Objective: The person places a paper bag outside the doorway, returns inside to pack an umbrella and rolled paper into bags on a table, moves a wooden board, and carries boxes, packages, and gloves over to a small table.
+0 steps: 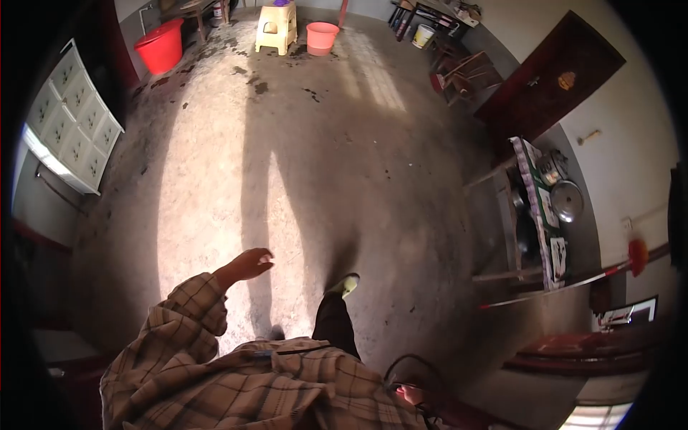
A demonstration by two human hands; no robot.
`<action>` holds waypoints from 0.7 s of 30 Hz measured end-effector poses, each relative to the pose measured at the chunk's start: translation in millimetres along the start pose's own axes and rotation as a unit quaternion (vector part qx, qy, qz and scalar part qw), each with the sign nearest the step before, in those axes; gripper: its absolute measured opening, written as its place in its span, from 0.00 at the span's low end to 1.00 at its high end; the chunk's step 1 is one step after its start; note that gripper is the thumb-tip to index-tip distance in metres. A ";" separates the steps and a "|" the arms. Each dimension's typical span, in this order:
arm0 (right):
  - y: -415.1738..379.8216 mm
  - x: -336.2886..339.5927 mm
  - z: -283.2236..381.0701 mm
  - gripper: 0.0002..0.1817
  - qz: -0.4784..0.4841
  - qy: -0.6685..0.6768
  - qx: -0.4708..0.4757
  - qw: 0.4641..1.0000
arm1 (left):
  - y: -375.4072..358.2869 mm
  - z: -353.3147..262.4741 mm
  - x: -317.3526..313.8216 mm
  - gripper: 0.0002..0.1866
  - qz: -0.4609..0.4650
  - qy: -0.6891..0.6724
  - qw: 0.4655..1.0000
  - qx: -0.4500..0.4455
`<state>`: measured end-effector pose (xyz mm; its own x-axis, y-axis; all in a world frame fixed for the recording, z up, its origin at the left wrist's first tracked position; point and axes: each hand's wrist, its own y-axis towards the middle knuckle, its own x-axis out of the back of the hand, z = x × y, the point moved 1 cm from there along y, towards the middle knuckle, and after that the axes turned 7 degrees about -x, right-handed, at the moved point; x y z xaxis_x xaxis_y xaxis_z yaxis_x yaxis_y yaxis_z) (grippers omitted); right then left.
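Left grip apart, right grip undetermined

My left hand (247,264) hangs over the sunlit floor (204,186), near and left; its grip is apart, fingers loosely bent. My right hand (410,393) sits at the near edge, partly hidden; I cannot tell whether its grip is closed. A dark loop (410,356) lies right beside it, in the near part of the scene; contact cannot be confirmed. One shoe (350,284) is forward on the floor. Right: a cloth-covered counter (532,208) carrying a round lid (567,201), with a red-and-white pole (560,288) by its near end. Far: a yellow stool (276,30) beside a pink bucket (322,39). Far left: a red tub (159,49).
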<state>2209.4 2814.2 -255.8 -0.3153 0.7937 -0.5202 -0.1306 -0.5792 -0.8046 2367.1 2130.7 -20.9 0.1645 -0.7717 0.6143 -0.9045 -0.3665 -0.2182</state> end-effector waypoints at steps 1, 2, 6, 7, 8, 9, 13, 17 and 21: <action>23.3 -2.1 27.2 0.09 0.002 -0.002 -0.004 1.000 | 11.4 40.1 3.7 0.17 -0.052 0.005 0.999 0.004; 48.4 -7.7 51.6 0.10 -0.040 -0.075 -0.003 0.996 | 18.2 92.6 2.1 0.17 -0.105 0.013 0.994 0.008; 115.2 -64.3 197.8 0.11 -0.196 -0.207 0.086 0.955 | -52.8 277.5 -7.0 0.11 -0.094 0.155 0.955 0.235; 121.6 -95.7 248.0 0.11 -0.223 -0.170 0.122 0.952 | -89.0 263.9 -6.4 0.13 0.044 0.375 0.925 0.046; 129.4 -128.6 300.0 0.13 -0.244 -0.148 0.150 0.947 | -95.8 243.5 -10.5 0.13 0.090 0.328 0.936 0.091; 138.3 -160.6 357.6 0.13 -0.260 -0.171 0.130 0.942 | -92.4 230.1 -12.8 0.12 0.084 0.208 0.954 0.197; 179.4 -220.0 537.0 0.13 -0.270 -0.277 0.104 0.916 | 4.0 178.7 -29.6 0.11 -0.063 -0.175 0.872 0.453; 224.6 -260.7 672.8 0.14 -0.273 -0.298 0.094 0.910 | 150.4 164.5 -23.4 0.10 -0.073 -0.230 0.867 0.437; 272.2 -276.1 781.5 0.12 -0.287 -0.261 0.105 0.916 | 344.5 198.6 14.1 0.09 -0.049 -0.153 0.923 0.349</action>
<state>1526.3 2292.2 -107.4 -0.5378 0.8131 0.2228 -0.5763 -0.1617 -0.8011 2136.0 1890.3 -238.0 0.4316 -0.7887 0.4379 -0.4235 -0.6057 -0.6736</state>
